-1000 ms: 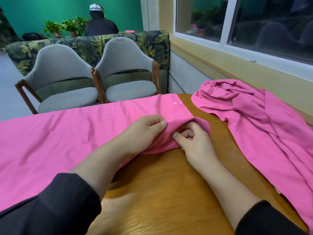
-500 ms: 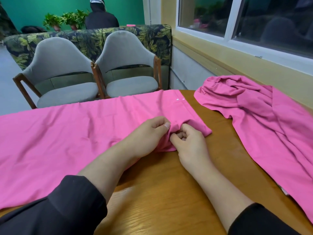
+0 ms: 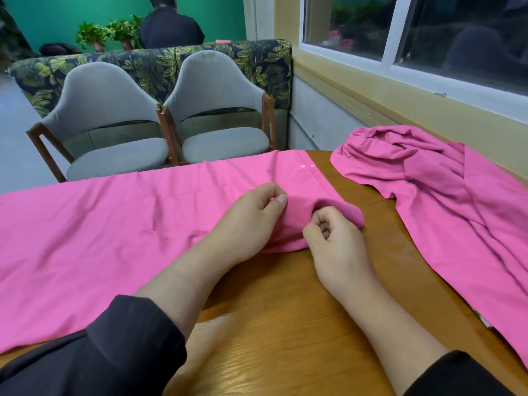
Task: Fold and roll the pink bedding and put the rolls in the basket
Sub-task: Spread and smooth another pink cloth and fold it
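Where the left thumb and forefinger meet, they pinch a small fold of the pink sheet (image 3: 108,232), the other fingers curled beside them. The left hand (image 3: 251,221) rests on the cloth near its right end. Just beside it, the right hand (image 3: 334,238) has its fingers curled in toward the palm, gripping the sheet's corner, which bunches up over the knuckles into a thick, partly turned lump. Whether the right thumb touches the cloth I cannot tell.

Both forearms come up from dark sleeves (image 3: 120,352) at the near edge. The sheet lies flat across the wooden table (image 3: 285,338), running off to the left, with two small white snaps (image 3: 308,166) near its far right edge. A second pink piece (image 3: 445,201), darker and crumpled, lies apart on the right side of the table under the window (image 3: 428,38).

Beyond the table stand two grey chairs (image 3: 211,121), side by side, then a leaf-patterned sofa back (image 3: 143,64). Behind that a person in black (image 3: 171,30) faces away, near potted plants (image 3: 108,32) and a green wall.
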`<state>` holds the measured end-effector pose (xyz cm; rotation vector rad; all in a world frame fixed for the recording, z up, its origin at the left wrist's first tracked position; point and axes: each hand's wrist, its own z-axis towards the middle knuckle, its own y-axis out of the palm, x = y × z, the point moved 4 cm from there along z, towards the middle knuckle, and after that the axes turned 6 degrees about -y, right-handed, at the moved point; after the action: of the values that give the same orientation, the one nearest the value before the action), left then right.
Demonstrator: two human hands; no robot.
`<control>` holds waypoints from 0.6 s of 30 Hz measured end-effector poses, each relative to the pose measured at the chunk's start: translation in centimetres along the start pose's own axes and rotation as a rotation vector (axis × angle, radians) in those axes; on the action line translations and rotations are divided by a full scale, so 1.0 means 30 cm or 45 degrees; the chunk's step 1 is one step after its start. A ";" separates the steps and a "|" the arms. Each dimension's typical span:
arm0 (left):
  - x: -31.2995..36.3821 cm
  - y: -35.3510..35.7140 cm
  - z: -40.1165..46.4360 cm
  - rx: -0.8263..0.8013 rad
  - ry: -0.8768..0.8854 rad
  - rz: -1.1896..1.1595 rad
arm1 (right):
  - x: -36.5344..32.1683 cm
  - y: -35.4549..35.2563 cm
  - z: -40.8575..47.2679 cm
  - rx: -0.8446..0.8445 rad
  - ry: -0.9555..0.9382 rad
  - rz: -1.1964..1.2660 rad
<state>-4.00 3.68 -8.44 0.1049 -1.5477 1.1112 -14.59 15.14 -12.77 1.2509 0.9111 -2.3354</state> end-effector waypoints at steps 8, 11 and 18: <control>0.006 0.025 -0.062 0.288 0.331 0.455 | 0.040 -0.081 -0.062 0.041 0.019 -0.246; 0.041 0.048 -0.150 0.566 0.496 0.536 | 0.132 -0.139 -0.019 0.154 0.235 -0.387; -0.042 0.151 -0.156 0.293 0.363 0.767 | 0.193 -0.180 0.042 0.008 0.305 -0.522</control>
<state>-2.96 8.72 -12.62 -0.3746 -1.2140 1.6938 -21.61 18.30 -15.04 1.4868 1.3504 -2.5230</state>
